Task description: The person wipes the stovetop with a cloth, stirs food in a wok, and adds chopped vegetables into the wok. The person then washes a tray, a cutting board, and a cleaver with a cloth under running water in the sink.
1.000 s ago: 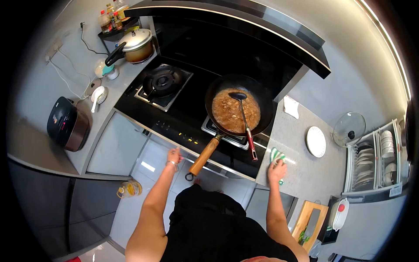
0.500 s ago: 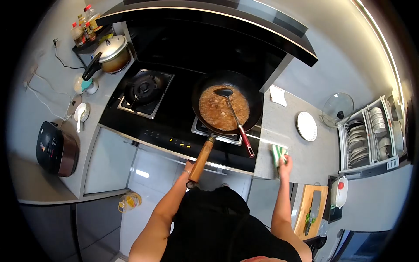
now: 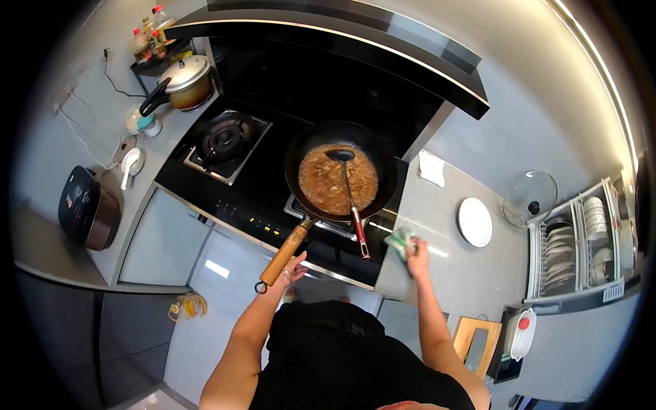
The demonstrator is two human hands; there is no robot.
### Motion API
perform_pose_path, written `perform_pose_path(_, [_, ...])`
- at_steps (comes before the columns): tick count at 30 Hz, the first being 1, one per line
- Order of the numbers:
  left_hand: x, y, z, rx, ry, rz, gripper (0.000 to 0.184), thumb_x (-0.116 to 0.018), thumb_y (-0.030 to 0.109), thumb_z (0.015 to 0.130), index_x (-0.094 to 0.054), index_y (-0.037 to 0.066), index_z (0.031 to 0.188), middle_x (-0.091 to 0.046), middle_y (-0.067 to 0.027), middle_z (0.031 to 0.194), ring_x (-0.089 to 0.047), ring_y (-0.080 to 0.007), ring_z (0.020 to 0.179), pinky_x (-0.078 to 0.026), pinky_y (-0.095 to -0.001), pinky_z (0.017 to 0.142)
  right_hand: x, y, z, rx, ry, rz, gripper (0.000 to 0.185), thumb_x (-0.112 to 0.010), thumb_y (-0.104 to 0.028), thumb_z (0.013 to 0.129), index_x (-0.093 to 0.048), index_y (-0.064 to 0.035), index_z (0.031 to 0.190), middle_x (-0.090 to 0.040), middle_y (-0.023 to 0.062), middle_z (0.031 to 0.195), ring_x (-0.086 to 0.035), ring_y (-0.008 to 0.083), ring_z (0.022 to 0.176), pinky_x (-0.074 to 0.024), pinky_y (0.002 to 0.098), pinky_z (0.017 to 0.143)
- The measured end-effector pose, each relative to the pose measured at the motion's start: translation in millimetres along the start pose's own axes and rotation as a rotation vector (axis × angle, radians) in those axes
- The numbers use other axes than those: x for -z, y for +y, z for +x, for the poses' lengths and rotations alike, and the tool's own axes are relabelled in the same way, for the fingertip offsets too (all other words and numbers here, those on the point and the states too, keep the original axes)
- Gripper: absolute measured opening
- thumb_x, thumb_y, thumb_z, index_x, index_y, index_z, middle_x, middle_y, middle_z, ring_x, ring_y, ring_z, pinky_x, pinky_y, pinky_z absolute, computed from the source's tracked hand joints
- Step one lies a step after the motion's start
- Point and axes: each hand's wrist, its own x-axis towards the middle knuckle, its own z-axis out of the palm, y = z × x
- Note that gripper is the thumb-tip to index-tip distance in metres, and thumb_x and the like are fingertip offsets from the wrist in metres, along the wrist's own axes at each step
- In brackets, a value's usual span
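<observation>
Right hand (image 3: 417, 260) holds the green-and-white cloth (image 3: 396, 240).

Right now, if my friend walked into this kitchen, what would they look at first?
Probably the big black wok on the right-hand burner, full of brown, saucy food, with a red-handled ladle resting in it. Next might come the green-and-white cloth under the person's right hand, on the grey counter just right of the stove.
</observation>
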Motion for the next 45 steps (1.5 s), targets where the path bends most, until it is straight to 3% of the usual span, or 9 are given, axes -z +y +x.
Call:
perform_pose_path(10, [-24,-11,-30,-0.122,0.058,-0.063,0.062,-0.077,0.032,0.069,-0.042,0.004,0.112,-0.050,-0.0112,0.100,-0.057,-0.0266,0.091,-0.053,-0.0392,0.079,15,28,103,-0.213,0.040,-0.743,0.033,-0.060,-0.014,0.072,-0.054,-0.0128,0.104,-0.051,0.0142,0.107,-0.049,0.0356,0.094,-0.0409,0.0450,0.082])
perform_pose_path(21, [-48,-16,-12,0.075,0.093,0.017,0.055,-0.083,0.023,0.062,-0.050,0.001,0.101,-0.057,-0.0102,0.093,-0.059,-0.0233,0.086,-0.052,-0.0352,0.076,-8,-59,0,0.357,-0.401,-0.343,0.031,-0.060,-0.004,0.066,-0.058,-0.0108,0.096,-0.052,0.0114,0.097,-0.049,0.0316,0.092,-0.0421,0.0410,0.076])
perform_pose_path(23, [-48,-17,-11,0.041,0.108,-0.017,0.053,-0.083,0.021,0.061,-0.049,0.001,0.098,-0.056,-0.0111,0.092,-0.060,-0.0241,0.083,-0.052,-0.0353,0.075,8,-34,2,0.183,-0.627,0.078,0.032,-0.062,-0.003,0.067,-0.059,-0.0103,0.098,-0.053,0.0125,0.101,-0.050,0.0311,0.093,-0.0431,0.0388,0.078])
perform_pose_path(28, [-36,-18,-11,-0.016,0.027,-0.016,0.055,-0.082,0.017,0.063,-0.045,0.002,0.100,-0.056,-0.0123,0.092,-0.061,-0.0252,0.080,-0.053,-0.0356,0.071,68,21,59,0.072,-0.335,-0.081,0.031,-0.064,-0.009,0.072,-0.060,-0.0105,0.103,-0.053,0.0113,0.107,-0.051,0.0293,0.092,-0.0427,0.0376,0.080])
perform_pose_path(31, [-35,-19,-23,-0.077,0.084,-0.079,0.080,-0.079,0.013,0.064,-0.029,0.005,0.126,-0.056,-0.0132,0.096,-0.060,-0.0244,0.083,-0.054,-0.0374,0.069,70,41,80,-0.180,-0.165,-0.473,0.030,-0.062,-0.015,0.073,-0.058,-0.0116,0.103,-0.053,0.0112,0.107,-0.051,0.0303,0.095,-0.0415,0.0420,0.081])
perform_pose_path(35, [-33,-8,-42,-0.175,0.147,-0.057,0.120,-0.079,0.015,0.065,0.017,0.012,0.138,-0.051,-0.0162,0.108,-0.058,-0.0234,0.089,-0.054,-0.0404,0.068,13,25,78,-0.188,0.051,-0.653,0.029,-0.058,-0.010,0.068,-0.054,-0.0138,0.096,-0.051,0.0117,0.094,-0.051,0.0330,0.089,-0.0410,0.0475,0.070])
perform_pose_path(37, [-37,7,-52,-0.132,0.178,-0.036,0.123,-0.080,0.021,0.063,0.018,0.010,0.137,-0.051,-0.0168,0.110,-0.057,-0.0238,0.088,-0.054,-0.0399,0.069,-16,6,61,0.007,0.032,-0.601,0.031,-0.058,-0.010,0.066,-0.054,-0.0128,0.097,-0.051,0.0125,0.093,-0.049,0.0335,0.091,-0.0409,0.0473,0.070])
perform_pose_path(43, [-32,-13,-8,-0.043,0.139,0.147,0.089,-0.082,0.041,0.058,-0.035,0.004,0.123,-0.051,-0.0087,0.109,-0.057,-0.0201,0.086,-0.051,-0.0335,0.073,-32,-68,-19,0.171,-0.210,-0.350,0.029,-0.057,-0.009,0.067,-0.058,-0.0103,0.095,-0.049,0.0138,0.097,-0.046,0.0346,0.095,-0.0375,0.0459,0.078])
perform_pose_path(45, [-27,-14,-2,-0.012,0.082,0.131,0.092,-0.082,0.041,0.059,-0.030,0.006,0.126,-0.051,-0.0091,0.111,-0.057,-0.0217,0.089,-0.051,-0.0354,0.074,-20,-64,-29,0.183,-0.329,-0.163,0.031,-0.058,-0.005,0.065,-0.058,-0.0087,0.096,-0.052,0.0144,0.093,-0.049,0.0326,0.092,-0.0400,0.0405,0.079])
